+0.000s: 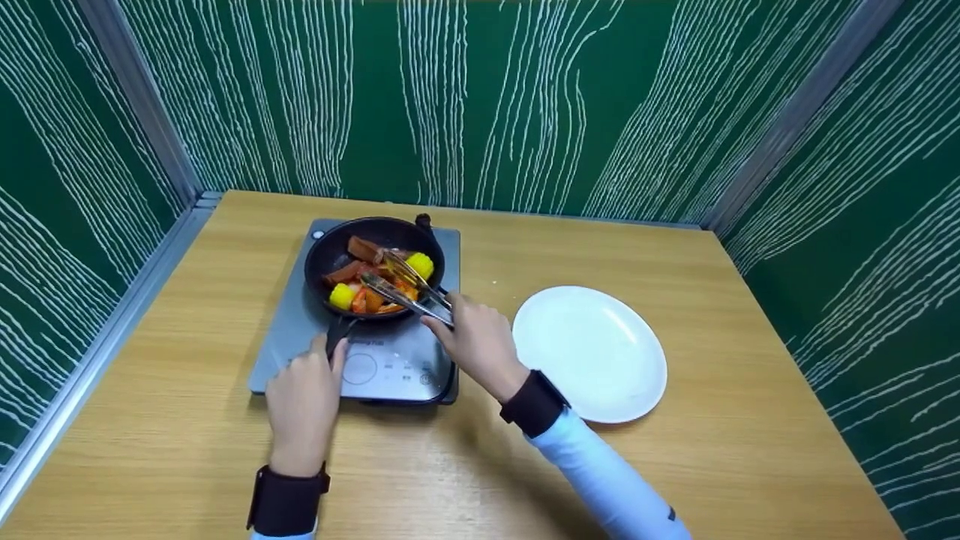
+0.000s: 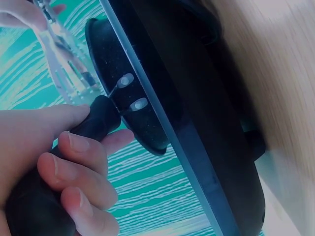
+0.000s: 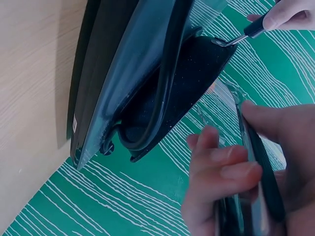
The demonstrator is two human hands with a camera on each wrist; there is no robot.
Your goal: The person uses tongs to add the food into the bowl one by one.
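Note:
A black frying pan (image 1: 321, 251) sits on a grey induction cooktop (image 1: 289, 341). Inside it lie two yellow corn pieces (image 1: 342, 296), brown-red slices (image 1: 364, 248) and orange-red pieces whose kind I cannot tell. My left hand (image 1: 304, 397) grips the pan's black handle (image 2: 101, 118), fingers curled round it in the left wrist view. Metal tongs (image 1: 401, 295) are held in my right hand (image 1: 484, 345), with their arms spread apart and their tips down among the food. Whether the tips pinch a piece is unclear. In the right wrist view, the pan's wall (image 3: 192, 83) hides the food.
To the right of the cooktop, a white oval plate (image 1: 589, 352) rests on the wooden table (image 1: 735, 390), partly behind the right wrist. Green panels (image 1: 495, 112) with white streaks and metal posts (image 1: 810, 112) stand round the table's back and sides.

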